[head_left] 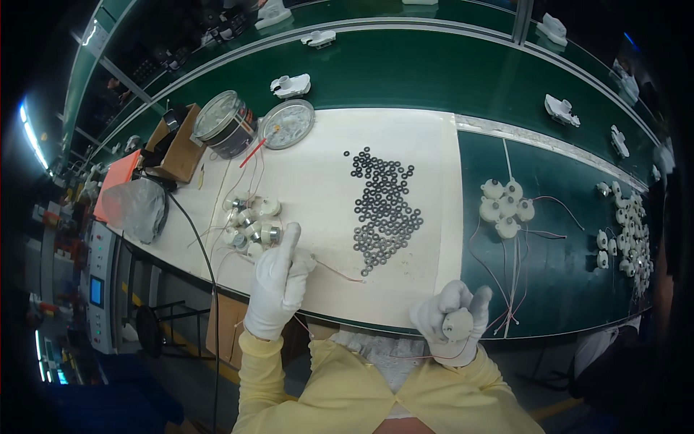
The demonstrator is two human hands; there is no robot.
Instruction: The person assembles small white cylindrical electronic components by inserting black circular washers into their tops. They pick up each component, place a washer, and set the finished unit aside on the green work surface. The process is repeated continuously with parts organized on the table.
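Note:
My left hand (273, 288), in a white glove, is over the near edge of the white table, closed round a small white motor (306, 262). The motor is partly hidden by the fingers, and a thin wire runs from beside it to the right. Just beyond that hand lies a cluster of small white-and-metal motors (249, 226) with thin wires. My right hand (450, 318), also gloved, is at the table's front edge. Its fingers are curled round another round white motor (457, 325), whose reddish wire hangs toward my lap. Many small black rings (383, 210) lie spread between and beyond my hands.
A metal can (225, 126), its round lid (288, 124) and a cardboard box (181, 148) stand at the back left. On the green surface at right are grouped motors (507, 206) and a larger pile (632, 231). White plastic housings (291, 86) sit on the green belt (419, 72).

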